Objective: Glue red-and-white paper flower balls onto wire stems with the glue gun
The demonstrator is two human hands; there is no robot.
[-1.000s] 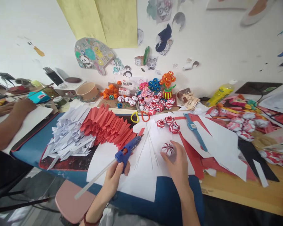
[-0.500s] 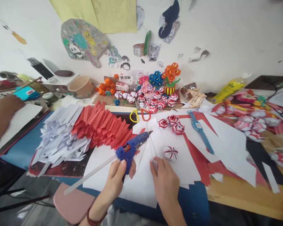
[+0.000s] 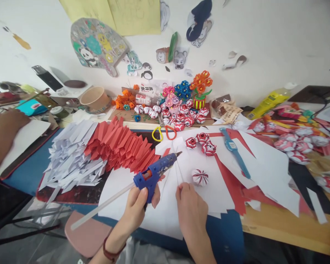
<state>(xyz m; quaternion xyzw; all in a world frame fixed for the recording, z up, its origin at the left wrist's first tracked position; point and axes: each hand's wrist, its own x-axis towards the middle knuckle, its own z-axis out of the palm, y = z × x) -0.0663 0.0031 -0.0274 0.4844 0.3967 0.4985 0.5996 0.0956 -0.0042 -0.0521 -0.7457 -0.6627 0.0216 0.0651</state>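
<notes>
My left hand is wrapped round the handle of a blue glue gun, its nozzle pointing up and to the right. A long clear glue stick sticks out of the gun's back end. To the right, my right hand is closed, thumb and fingers pinched together over the white paper. Thin pale strands run from near the nozzle down to these fingers. Just beyond the right hand rests a round red-and-white paper ball. Several folded paper flowers lie further back.
Heaps of white paper strips and red paper strips lie left. Scissors and a blue watch lie behind and right. Finished flowers stand by the wall. Another person's hand is far left.
My right hand's fingers have drawn together into a pinch. The glue gun has shifted very slightly, still in my left hand. The view has moved a little.
</notes>
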